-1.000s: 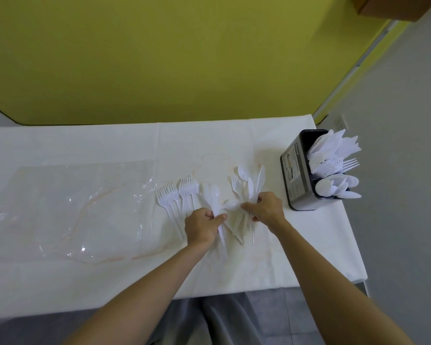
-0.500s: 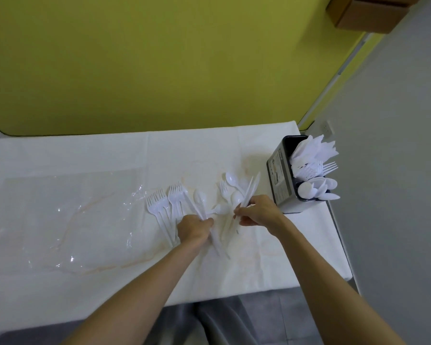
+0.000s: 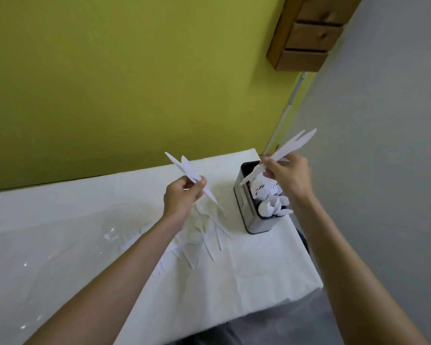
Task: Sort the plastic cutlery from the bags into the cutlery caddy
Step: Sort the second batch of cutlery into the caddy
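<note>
Head view, left hand (image 3: 182,199) gripping knives (image 3: 188,171), right hand (image 3: 288,174) gripping knives over caddy (image 3: 244,202)

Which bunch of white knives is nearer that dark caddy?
The knives in the right hand: their handle ends hang just over the caddy. The knives in the left hand are held up off to its side, above the loose cutlery.

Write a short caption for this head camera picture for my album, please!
Both hands, left and right, lift white plastic knives beside the black metal cutlery caddy.
</note>
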Demonstrator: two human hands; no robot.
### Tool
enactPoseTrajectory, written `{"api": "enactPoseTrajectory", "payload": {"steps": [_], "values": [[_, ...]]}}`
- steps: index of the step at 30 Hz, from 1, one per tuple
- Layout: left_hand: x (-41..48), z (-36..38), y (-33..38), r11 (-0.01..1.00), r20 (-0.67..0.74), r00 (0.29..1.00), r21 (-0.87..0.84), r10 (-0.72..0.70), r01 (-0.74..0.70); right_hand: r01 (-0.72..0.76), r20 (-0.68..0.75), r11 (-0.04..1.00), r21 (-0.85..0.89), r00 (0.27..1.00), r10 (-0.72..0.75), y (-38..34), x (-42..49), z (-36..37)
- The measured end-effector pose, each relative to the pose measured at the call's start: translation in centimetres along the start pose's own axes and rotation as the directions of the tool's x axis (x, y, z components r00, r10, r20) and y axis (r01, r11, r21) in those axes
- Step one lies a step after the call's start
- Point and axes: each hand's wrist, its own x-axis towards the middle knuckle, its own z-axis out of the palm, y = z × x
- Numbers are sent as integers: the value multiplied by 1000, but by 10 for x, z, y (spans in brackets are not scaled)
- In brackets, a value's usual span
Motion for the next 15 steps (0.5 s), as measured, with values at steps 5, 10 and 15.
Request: {"api": "enactPoseTrajectory", "payload": {"steps": [5, 10, 15], "values": [[5, 39, 18, 990, 3, 1000, -138, 14, -13, -67, -250, 998, 4, 966, 66, 21, 20, -21], [14, 74, 23, 988, -38, 997, -132, 71, -75, 58, -62, 942, -331, 995, -83, 28, 20, -18], [22, 101, 22, 990, 0, 991, 42, 136, -136, 49, 8, 880, -473, 999, -51, 34, 29, -14]]}}
